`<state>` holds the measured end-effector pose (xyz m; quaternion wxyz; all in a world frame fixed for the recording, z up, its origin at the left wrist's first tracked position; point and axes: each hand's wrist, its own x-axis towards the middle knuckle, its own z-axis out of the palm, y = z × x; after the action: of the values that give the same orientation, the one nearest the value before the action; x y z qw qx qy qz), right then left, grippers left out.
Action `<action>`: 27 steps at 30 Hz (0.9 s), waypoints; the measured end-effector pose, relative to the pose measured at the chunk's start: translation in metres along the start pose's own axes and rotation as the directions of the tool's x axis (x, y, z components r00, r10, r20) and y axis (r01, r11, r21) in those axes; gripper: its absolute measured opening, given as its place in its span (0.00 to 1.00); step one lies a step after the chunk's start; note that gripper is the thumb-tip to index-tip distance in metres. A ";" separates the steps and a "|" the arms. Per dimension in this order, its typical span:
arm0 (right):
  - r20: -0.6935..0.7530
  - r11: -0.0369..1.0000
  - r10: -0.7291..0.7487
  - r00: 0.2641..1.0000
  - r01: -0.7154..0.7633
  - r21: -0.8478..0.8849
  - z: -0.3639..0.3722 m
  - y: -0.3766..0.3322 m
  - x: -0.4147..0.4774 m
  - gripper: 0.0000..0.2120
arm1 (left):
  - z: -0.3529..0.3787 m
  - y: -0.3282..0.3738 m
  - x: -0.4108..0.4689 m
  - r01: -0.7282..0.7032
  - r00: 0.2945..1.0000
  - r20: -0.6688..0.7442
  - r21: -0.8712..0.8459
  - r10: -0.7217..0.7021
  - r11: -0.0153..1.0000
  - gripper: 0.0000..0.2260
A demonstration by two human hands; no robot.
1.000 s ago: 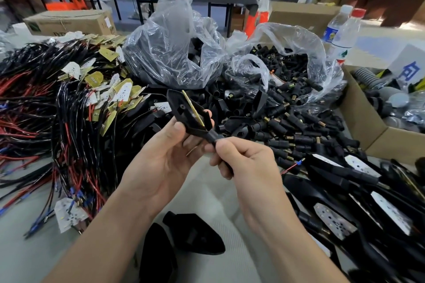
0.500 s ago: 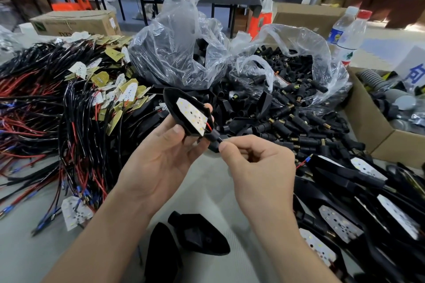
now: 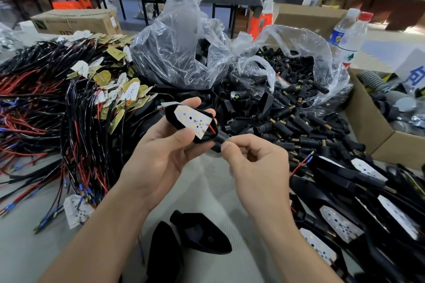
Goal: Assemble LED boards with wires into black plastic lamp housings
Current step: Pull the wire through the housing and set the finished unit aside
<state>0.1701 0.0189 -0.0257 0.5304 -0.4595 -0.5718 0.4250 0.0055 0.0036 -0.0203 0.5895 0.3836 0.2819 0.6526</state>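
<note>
My left hand (image 3: 161,156) grips a black lamp housing (image 3: 171,115) with a white LED board (image 3: 192,120) lying face up inside it. A red and a black wire run from the board's near end into the housing's black stem (image 3: 221,139). My right hand (image 3: 255,167) pinches that stem between thumb and forefinger. Two empty black housings (image 3: 202,234) lie on the table below my hands. LED boards with red and black wires (image 3: 76,108) are heaped on the left.
Assembled housings with boards (image 3: 340,220) are stacked at the right. Two clear plastic bags (image 3: 181,53) of black parts and a spill of black connectors (image 3: 287,122) fill the middle. A cardboard box (image 3: 377,138) and two water bottles (image 3: 349,37) stand at the right.
The housing has turned in my left hand, from edge-on to board face up. Both hands have stayed in about the same place, the right one still on the stem.
</note>
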 end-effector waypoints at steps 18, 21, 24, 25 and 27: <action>0.065 0.936 -0.137 0.988 0.151 -0.317 -0.002 0.003 0.001 0.09 | -0.002 0.000 0.007 0.061 0.928 -0.368 -0.011 -0.061 0.998 0.11; 0.000 0.793 -0.272 0.962 0.224 -0.566 -0.011 0.000 0.002 0.04 | -0.005 0.003 0.007 0.049 0.926 -0.365 -0.125 -0.092 0.991 0.09; -0.114 0.730 -0.093 0.989 -0.011 -0.684 -0.022 0.002 0.006 0.14 | -0.009 0.007 0.006 0.027 0.920 -0.372 -0.248 -0.121 0.968 0.07; -0.103 0.757 -0.038 0.994 -0.039 -0.653 -0.023 0.003 0.007 0.16 | -0.009 0.008 0.006 0.025 0.919 -0.371 -0.285 -0.134 0.958 0.06; -0.055 0.897 0.048 0.997 -0.067 -0.438 -0.024 0.003 0.009 0.17 | -0.009 0.011 0.004 0.038 0.928 -0.338 -0.329 -0.155 0.944 0.08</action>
<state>0.1937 0.0283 -0.0253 0.4123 -0.5929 -0.6276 0.2909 -0.0081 0.0069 -0.0160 0.6136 0.1439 0.2950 0.7182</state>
